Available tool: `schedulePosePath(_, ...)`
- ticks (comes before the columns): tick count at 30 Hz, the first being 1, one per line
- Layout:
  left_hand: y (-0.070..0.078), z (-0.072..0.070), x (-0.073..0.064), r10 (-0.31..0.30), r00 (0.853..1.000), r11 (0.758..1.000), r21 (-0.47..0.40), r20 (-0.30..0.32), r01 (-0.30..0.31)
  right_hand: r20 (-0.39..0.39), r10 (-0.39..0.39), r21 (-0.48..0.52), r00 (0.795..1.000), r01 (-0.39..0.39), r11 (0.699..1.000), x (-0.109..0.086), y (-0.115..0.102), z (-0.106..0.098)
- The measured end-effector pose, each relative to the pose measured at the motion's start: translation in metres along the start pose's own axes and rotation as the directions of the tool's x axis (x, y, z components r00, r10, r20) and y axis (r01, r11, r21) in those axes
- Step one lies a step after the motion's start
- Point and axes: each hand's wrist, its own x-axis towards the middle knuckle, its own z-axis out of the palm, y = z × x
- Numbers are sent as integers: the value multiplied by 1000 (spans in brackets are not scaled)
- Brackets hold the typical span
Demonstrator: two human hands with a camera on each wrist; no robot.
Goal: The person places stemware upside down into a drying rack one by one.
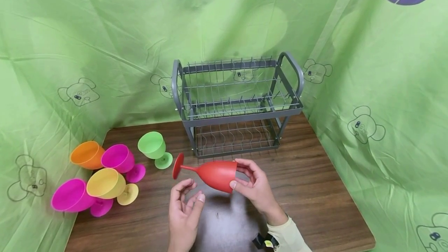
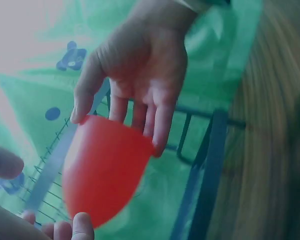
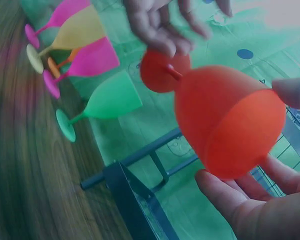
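A red plastic goblet (image 1: pixel 217 175) lies sideways in the air over the table, its rim toward the right and its round foot toward the left. My right hand (image 1: pixel 253 186) grips it at the rim, thumb on the near side and fingers on the far side. Just below the stem, my left hand (image 1: pixel 185 209) is held with loosely bent fingers and nothing in them. In the right wrist view the goblet's open mouth (image 3: pixel 247 132) faces the camera, and the left hand (image 3: pixel 165 22) hovers by its foot.
A grey two-tier dish rack (image 1: pixel 241 118) stands at the back of the wooden table (image 1: pixel 315 205). To the left stand a green goblet (image 1: pixel 152 146), an orange one (image 1: pixel 86 154), a yellow one (image 1: pixel 106 184) and two magenta ones (image 1: pixel 118 158). Green printed cloth (image 1: pixel 122 30) surrounds the table.
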Motion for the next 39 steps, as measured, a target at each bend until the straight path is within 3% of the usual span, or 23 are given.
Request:
schedulePosePath(3, -3, 2, 4, -142, 990, 981, -132, -6, 140, -32, -1, 63, 999, 3, 998, -2, 0, 2)
schedulePosePath(6, -7, 2, 9, -258, 965, 928, -264, 53, 263, -24, -10, 112, 1000, 12, 994, -3, 1, 5)
schedulePosePath(8, -10, 2, 12, -303, 947, 886, -336, 103, 320, -8, -26, 134, 1000, 27, 991, -4, 1, 7)
schedulePosePath(10, -12, 3, 16, -314, 938, 855, -386, 149, 347, 5, -43, 154, 999, 42, 987, -5, 2, 9)
schedulePosePath(13, -15, 4, 19, -302, 934, 830, -429, 193, 357, 15, -66, 174, 998, 62, 983, -6, 3, 13)
schedulePosePath(18, -18, 8, 22, -308, 930, 797, -480, 201, 367, 16, -64, 212, 998, 59, 976, -8, 4, 20)
schedulePosePath(23, -18, 7, 24, -296, 931, 781, -507, 212, 364, 10, -54, 229, 998, 51, 972, -9, 4, 24)
schedulePosePath(30, -18, 6, 26, -305, 930, 778, -510, 206, 368, 21, -58, 250, 998, 51, 967, -8, 2, 25)
schedulePosePath(39, -15, 6, 27, -292, 941, 803, -491, 170, 338, 74, -118, 218, 990, 99, 971, -5, 5, 20)
